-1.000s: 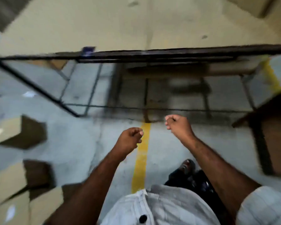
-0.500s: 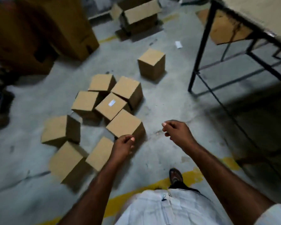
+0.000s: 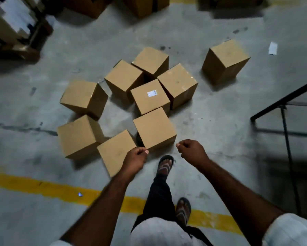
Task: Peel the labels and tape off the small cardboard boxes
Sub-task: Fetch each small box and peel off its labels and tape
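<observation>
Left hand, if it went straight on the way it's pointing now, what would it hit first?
Most likely the plain box just ahead of the left hand, near its front edge. Depth is unclear: the hand may be higher and pass over it toward the labelled box behind.

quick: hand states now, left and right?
Left hand: closed, fingers curled, nothing visible in it.
Right hand: closed, fingers curled, nothing visible in it.
</observation>
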A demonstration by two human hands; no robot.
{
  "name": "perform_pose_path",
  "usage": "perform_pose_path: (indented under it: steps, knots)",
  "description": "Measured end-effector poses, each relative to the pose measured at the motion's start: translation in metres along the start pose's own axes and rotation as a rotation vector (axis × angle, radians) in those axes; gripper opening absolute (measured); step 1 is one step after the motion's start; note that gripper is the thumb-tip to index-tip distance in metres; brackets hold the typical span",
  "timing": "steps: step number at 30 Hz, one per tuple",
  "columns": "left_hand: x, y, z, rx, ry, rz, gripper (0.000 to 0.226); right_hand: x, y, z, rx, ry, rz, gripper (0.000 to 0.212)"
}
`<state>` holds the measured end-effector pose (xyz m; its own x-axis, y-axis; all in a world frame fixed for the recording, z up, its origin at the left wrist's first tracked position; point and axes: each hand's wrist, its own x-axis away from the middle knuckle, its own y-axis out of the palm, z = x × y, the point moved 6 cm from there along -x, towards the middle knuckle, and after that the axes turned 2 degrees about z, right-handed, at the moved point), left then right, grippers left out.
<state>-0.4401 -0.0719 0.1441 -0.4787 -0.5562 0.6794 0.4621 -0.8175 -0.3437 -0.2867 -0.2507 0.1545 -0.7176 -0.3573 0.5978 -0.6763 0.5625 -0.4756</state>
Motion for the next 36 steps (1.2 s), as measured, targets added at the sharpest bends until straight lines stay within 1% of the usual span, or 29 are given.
perform_pose_path:
  steps: [2,5,6,9,11,14,17,18,21,24,25,29,31,32,34,36]
  knots:
    - [-0.059,0.011,-0.008,-0.029,-0.056,-0.015,0.007,-0.049,0.012,0.002,0.085,0.038,-0.030,0.026]
    - [-0.149,0.025,-0.031,-0.117,-0.119,-0.030,0.021,-0.129,0.036,0.020,0.191,0.090,-0.082,0.025]
    - [-0.179,0.031,-0.041,-0.152,-0.134,-0.038,0.022,-0.157,0.045,0.029,0.240,0.094,-0.100,0.025]
    - [-0.257,0.046,-0.068,-0.222,-0.206,-0.047,0.028,-0.238,0.078,0.058,0.382,0.086,-0.187,0.028]
    - [-0.304,0.055,-0.089,-0.225,-0.237,-0.042,0.033,-0.286,0.101,0.076,0.452,0.081,-0.256,0.033]
    - [-0.353,0.073,-0.118,-0.230,-0.292,-0.063,0.029,-0.344,0.129,0.104,0.507,0.080,-0.307,0.040]
    - [-0.387,0.090,-0.145,-0.220,-0.339,-0.047,0.039,-0.385,0.153,0.129,0.581,0.040,-0.373,0.051]
    - [-0.395,0.096,-0.155,-0.221,-0.363,-0.052,0.037,-0.396,0.159,0.138,0.600,0.042,-0.389,0.054]
    - [-0.403,0.114,-0.175,-0.211,-0.430,-0.115,0.027,-0.416,0.174,0.158,0.572,0.093,-0.408,0.058]
    - [-0.397,0.116,-0.170,-0.136,-0.409,-0.042,0.010,-0.418,0.175,0.160,0.454,0.141,-0.371,0.065]
    - [-0.390,0.113,-0.163,-0.109,-0.395,-0.003,0.011,-0.415,0.169,0.154,0.424,0.143,-0.340,0.069]
    - [-0.344,0.090,-0.120,-0.038,-0.328,0.078,0.035,-0.394,0.113,0.122,0.369,0.160,-0.155,0.083]
    - [-0.316,0.077,-0.082,-0.015,-0.231,0.110,0.048,-0.377,0.075,0.099,0.267,0.170,-0.091,0.093]
    - [-0.303,0.073,-0.060,-0.008,-0.172,0.119,0.052,-0.368,0.055,0.089,0.200,0.175,-0.067,0.093]
    - [-0.274,0.069,-0.012,0.010,-0.103,0.079,0.060,-0.340,0.012,0.061,0.086,0.160,-0.034,0.087]
    - [-0.248,0.071,0.035,-0.054,-0.026,-0.033,0.069,-0.304,-0.030,0.035,0.029,0.131,-0.023,0.085]
